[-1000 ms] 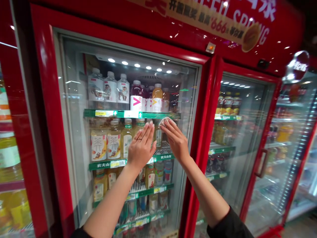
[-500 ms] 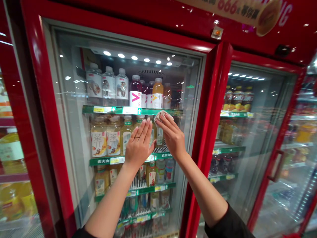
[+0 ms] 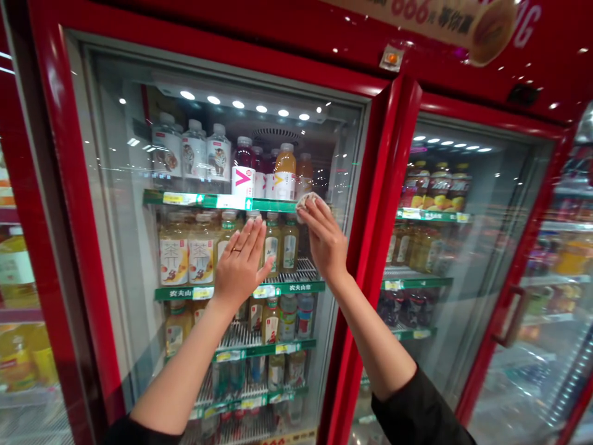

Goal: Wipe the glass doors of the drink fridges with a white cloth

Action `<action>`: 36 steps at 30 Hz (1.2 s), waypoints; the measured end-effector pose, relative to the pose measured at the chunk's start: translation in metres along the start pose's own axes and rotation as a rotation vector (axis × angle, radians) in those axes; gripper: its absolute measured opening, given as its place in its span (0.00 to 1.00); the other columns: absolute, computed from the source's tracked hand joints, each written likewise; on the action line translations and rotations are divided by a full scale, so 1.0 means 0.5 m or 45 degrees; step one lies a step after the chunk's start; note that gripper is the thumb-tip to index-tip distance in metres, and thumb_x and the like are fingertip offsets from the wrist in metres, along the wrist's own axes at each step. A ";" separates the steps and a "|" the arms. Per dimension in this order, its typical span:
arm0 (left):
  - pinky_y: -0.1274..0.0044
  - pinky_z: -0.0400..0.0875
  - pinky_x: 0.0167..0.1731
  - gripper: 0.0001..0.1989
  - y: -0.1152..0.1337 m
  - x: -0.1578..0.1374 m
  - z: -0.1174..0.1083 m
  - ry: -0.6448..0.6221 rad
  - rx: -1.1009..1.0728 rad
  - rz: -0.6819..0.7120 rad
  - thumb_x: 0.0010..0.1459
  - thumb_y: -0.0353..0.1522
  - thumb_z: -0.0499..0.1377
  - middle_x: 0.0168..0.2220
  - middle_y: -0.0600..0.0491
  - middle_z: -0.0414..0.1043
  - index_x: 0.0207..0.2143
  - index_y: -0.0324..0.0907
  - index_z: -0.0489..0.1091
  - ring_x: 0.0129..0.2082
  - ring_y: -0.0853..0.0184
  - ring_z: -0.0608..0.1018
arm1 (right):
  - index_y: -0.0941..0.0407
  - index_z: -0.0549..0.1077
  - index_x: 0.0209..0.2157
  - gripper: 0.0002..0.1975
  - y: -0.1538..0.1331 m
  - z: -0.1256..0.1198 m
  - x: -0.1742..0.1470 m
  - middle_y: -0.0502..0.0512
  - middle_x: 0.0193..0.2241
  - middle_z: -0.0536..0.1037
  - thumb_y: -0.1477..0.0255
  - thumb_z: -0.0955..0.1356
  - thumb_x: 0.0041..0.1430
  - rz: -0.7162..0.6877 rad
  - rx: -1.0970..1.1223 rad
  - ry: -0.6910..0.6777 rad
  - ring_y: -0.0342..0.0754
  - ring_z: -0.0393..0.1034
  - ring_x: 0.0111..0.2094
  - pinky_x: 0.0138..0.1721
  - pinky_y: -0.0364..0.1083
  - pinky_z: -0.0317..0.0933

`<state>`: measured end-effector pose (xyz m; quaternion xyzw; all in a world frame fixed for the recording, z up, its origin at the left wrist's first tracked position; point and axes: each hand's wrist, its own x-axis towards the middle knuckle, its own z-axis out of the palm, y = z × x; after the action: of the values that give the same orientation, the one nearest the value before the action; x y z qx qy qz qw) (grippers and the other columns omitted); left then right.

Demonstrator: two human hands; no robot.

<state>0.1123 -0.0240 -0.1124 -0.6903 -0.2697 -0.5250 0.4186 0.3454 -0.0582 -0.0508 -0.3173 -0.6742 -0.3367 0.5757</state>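
My right hand [image 3: 328,244] presses a small crumpled pale cloth [image 3: 306,201] with its fingertips against the glass door [image 3: 340,139] of a red drinks fridge, near the right end of the top shelf. To its left, my left hand [image 3: 243,262] rests with the palm toward the same glass. Its fingers are stretched out and a ring sits on one of them. Nothing is held in it. Behind the glass stand bottles of tea [image 3: 201,252] and, a shelf higher, bottles of juice [image 3: 284,173] and clear water bottles [image 3: 218,153].
A red door frame [image 3: 370,204] borders the glass on the right. Beyond it is a second fridge door with a handle [image 3: 513,316]. A small switch with an orange light [image 3: 391,59] sits above the frame. More bottles [image 3: 19,266] stand behind glass at far left.
My hands have moved apart: the right hand with the cloth shifted slightly right and up across the glass, while the left hand shifted left. The view has turned slightly, so the fridge sits further left.
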 end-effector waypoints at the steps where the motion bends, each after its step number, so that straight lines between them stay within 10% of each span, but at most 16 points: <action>1: 0.66 0.49 0.82 0.44 0.001 0.000 0.000 -0.005 -0.007 -0.007 0.79 0.39 0.57 0.81 0.48 0.51 0.85 0.43 0.34 0.80 0.58 0.61 | 0.40 0.77 0.68 0.28 -0.002 -0.009 -0.016 0.45 0.68 0.80 0.80 0.60 0.80 -0.045 -0.016 -0.067 0.50 0.67 0.75 0.75 0.60 0.69; 7: 0.59 0.56 0.81 0.44 0.043 0.009 -0.010 -0.038 -0.107 -0.146 0.78 0.32 0.54 0.82 0.48 0.47 0.84 0.47 0.30 0.81 0.54 0.60 | 0.37 0.70 0.73 0.34 0.031 -0.085 -0.070 0.43 0.70 0.76 0.83 0.60 0.78 -0.112 -0.141 -0.330 0.50 0.65 0.75 0.77 0.60 0.67; 17: 0.67 0.56 0.81 0.43 0.164 0.050 0.002 -0.158 -0.160 0.047 0.77 0.29 0.52 0.81 0.48 0.53 0.84 0.40 0.29 0.81 0.62 0.61 | 0.40 0.72 0.72 0.30 0.071 -0.076 0.001 0.46 0.71 0.76 0.80 0.60 0.79 -0.029 -0.158 -0.113 0.52 0.64 0.77 0.76 0.64 0.68; 29: 0.70 0.48 0.83 0.41 0.159 0.010 0.046 -0.225 -0.151 0.085 0.78 0.28 0.50 0.82 0.49 0.51 0.84 0.39 0.31 0.82 0.63 0.57 | 0.43 0.71 0.74 0.31 0.107 -0.121 0.008 0.48 0.73 0.73 0.82 0.62 0.78 -0.086 -0.318 -0.143 0.56 0.62 0.78 0.78 0.64 0.65; 36: 0.66 0.50 0.83 0.44 0.162 0.004 0.054 -0.204 -0.194 0.082 0.77 0.28 0.51 0.81 0.47 0.52 0.84 0.41 0.27 0.80 0.62 0.61 | 0.41 0.58 0.80 0.36 0.084 -0.111 -0.097 0.52 0.74 0.70 0.82 0.61 0.78 -0.100 -0.333 -0.148 0.57 0.64 0.76 0.76 0.62 0.68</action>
<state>0.1920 -0.0419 -0.1370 -0.7681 -0.2395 -0.4734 0.3586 0.4175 -0.0815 -0.0890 -0.3818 -0.6688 -0.4249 0.4758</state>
